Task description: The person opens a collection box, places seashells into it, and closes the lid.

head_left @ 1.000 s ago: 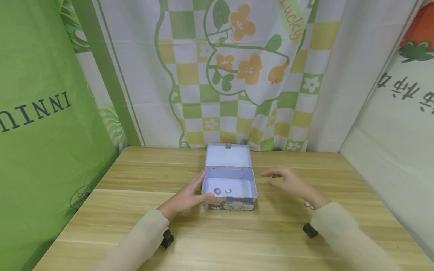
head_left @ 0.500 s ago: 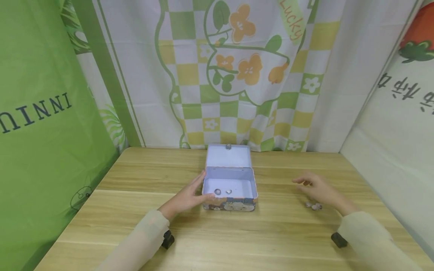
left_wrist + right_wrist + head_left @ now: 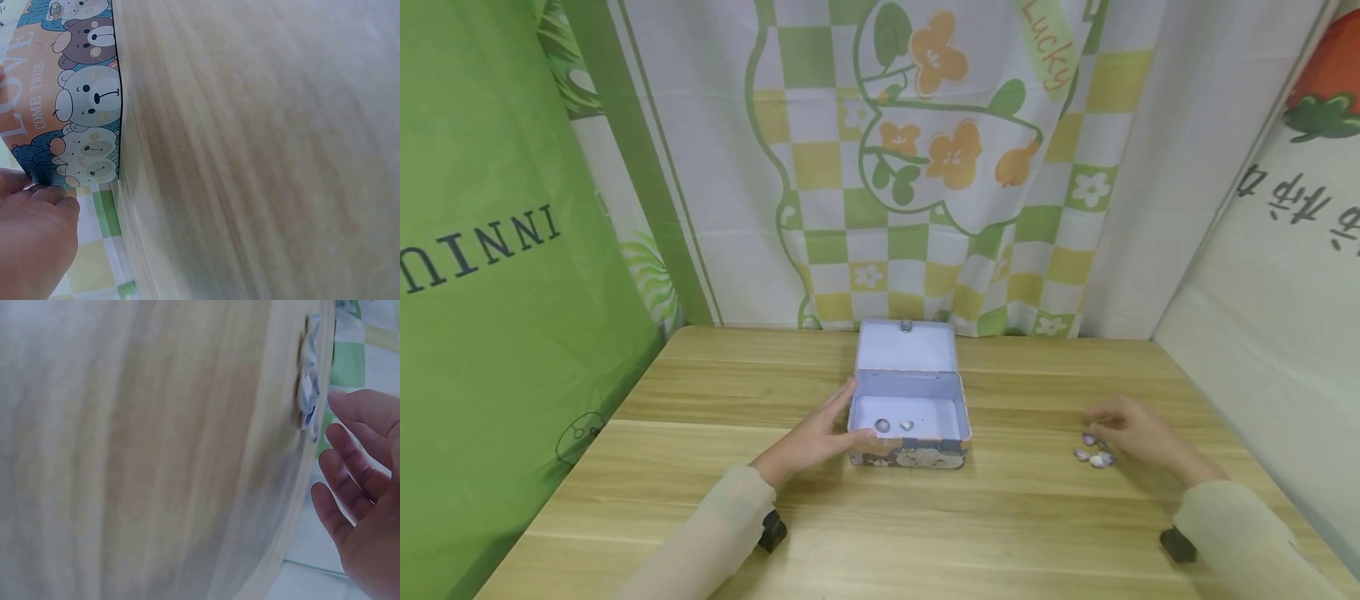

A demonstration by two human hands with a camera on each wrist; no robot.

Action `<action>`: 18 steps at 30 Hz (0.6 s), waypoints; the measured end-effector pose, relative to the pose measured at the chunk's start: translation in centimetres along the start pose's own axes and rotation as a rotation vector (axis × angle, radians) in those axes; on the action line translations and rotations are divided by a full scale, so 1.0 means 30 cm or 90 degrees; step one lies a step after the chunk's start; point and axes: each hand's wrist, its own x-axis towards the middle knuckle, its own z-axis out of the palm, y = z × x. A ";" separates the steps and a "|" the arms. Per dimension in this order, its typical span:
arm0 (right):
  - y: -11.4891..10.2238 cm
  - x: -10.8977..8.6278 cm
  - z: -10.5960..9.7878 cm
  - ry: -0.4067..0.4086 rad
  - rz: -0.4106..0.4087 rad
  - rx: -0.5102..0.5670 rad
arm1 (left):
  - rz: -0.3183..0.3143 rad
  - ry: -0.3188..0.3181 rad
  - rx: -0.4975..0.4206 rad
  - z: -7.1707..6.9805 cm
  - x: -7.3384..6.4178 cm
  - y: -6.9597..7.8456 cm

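Holding one box (image 3: 928, 457) (two pieces (image 3: 882, 425) inside)

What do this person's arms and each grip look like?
The left sleeve and right sleeve are long and pale cream. A boxy black piece shows by the left one, another black piece by the right. The left grip and right grip are ungloved hands.

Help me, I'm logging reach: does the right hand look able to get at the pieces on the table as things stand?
Very likely yes: the right hand is close beside the pieces, its fingers look loose and empty, and nothing seems to stand between. The box is well aside.
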 end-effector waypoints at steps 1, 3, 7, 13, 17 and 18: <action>0.007 -0.003 0.001 0.000 -0.002 0.003 | 0.000 0.001 -0.002 0.001 0.000 -0.002; 0.010 -0.008 0.000 -0.002 0.008 0.001 | -0.002 0.003 -0.003 0.002 0.000 -0.003; 0.017 -0.016 0.000 -0.006 0.029 -0.012 | -0.005 0.002 0.002 0.001 -0.002 0.004; 0.028 -0.021 0.003 -0.009 0.048 -0.023 | -0.008 -0.001 0.011 -0.001 -0.004 0.013; 0.032 -0.022 0.006 -0.019 0.070 -0.021 | -0.001 0.001 0.011 0.001 -0.002 0.007; 0.034 -0.022 0.007 -0.020 0.074 -0.020 | -0.002 0.001 0.014 0.001 -0.002 0.008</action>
